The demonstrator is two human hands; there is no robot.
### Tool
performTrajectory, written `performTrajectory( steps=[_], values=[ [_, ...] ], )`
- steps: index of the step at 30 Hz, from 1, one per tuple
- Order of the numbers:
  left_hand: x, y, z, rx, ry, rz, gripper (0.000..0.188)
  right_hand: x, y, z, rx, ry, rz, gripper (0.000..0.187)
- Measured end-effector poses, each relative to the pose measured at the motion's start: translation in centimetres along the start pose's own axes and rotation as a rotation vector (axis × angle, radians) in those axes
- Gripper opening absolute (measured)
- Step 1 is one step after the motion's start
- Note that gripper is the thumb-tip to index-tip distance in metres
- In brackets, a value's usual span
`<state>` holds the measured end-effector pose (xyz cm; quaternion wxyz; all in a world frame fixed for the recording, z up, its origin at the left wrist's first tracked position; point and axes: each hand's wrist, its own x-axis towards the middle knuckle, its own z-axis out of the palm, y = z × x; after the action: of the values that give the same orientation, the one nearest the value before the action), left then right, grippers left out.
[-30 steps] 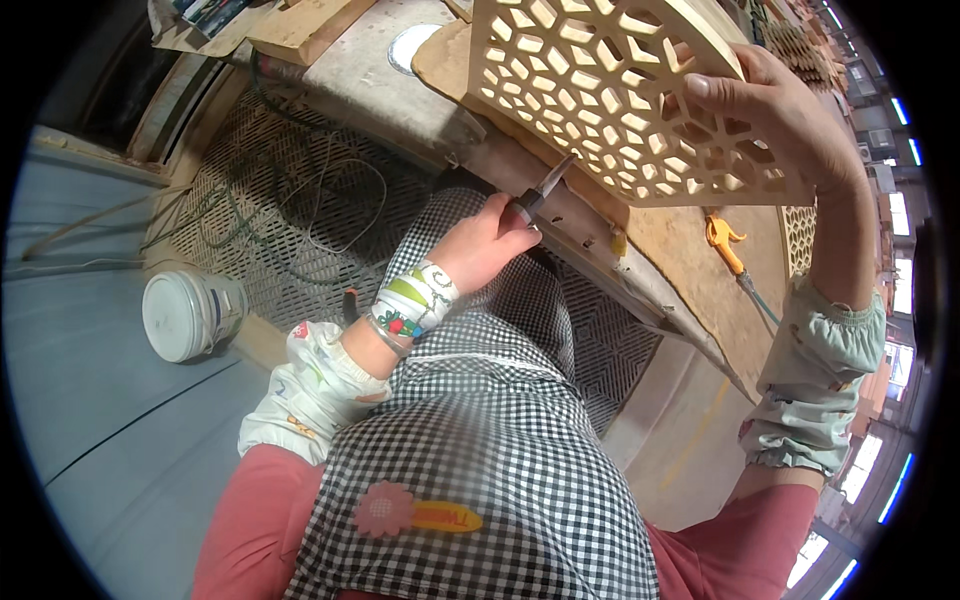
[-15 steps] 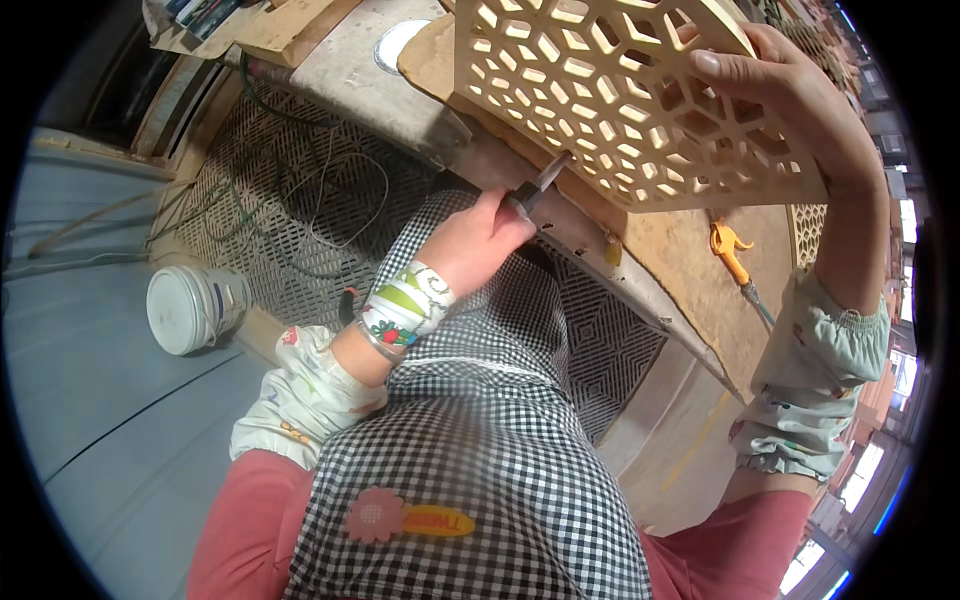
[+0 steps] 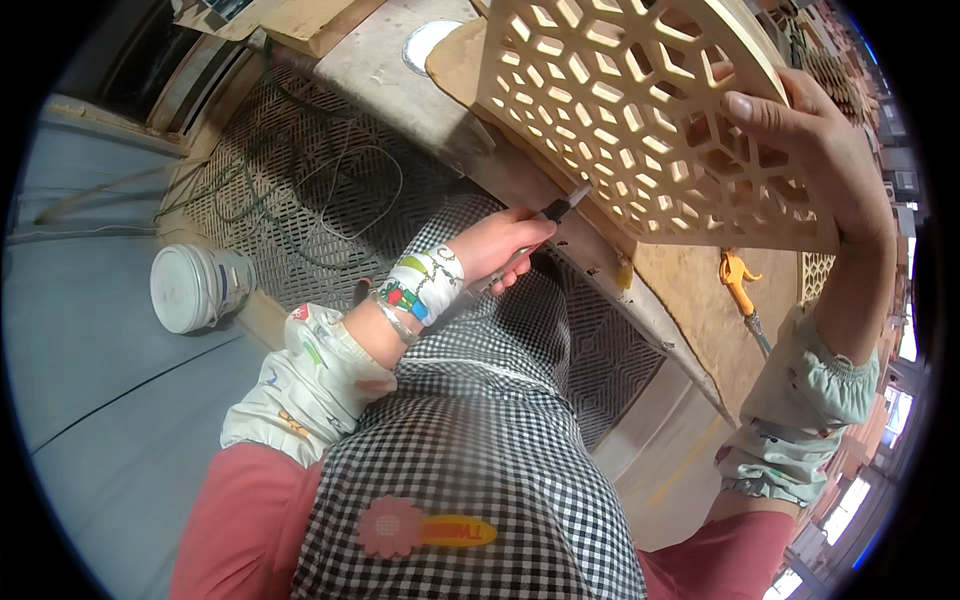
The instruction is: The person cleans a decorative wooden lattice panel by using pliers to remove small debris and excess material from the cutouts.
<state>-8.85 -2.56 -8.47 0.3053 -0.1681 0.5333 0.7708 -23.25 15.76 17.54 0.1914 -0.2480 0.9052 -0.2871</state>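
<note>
My left hand [image 3: 497, 247] is closed around a slim craft knife [image 3: 556, 209] with a dark collar and a pale metal tip. The tip points up and right, close to the lower left edge of a pale wooden lattice panel [image 3: 610, 110]; whether it touches is unclear. My right hand [image 3: 825, 150] grips this panel by its right side, thumb on the near face and fingers behind, partly hidden. Cut through with many geometric openings, the panel stands tilted above the workbench [image 3: 690, 290].
An orange air blow gun [image 3: 738, 285] lies on the bench by my right forearm, near another lattice piece [image 3: 815, 275]. A white round lid [image 3: 428, 45] sits farther back. On the left are a white bucket [image 3: 190, 290] and loose hoses [image 3: 245, 190] over a patterned mat.
My left hand has turned and shifted slightly right with the knife, showing more of its fingers and the handle below. The panel appears a little lower and farther right in view.
</note>
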Motion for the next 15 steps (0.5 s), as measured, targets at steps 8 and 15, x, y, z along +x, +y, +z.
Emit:
performTrajectory(
  steps=[8, 15],
  values=[
    [-1.4, -4.8, -1.1, -0.083, -0.015, 0.162, 0.061, -0.7, -1.2, 0.3, 0.07, 0.034, 0.072, 0.059],
    [-2.9, -8.4, -4.4, 0.091, -0.042, 0.022, 0.055, -0.5, -0.3, 1.2, 0.127, 0.078, 0.174, 0.056]
  ],
)
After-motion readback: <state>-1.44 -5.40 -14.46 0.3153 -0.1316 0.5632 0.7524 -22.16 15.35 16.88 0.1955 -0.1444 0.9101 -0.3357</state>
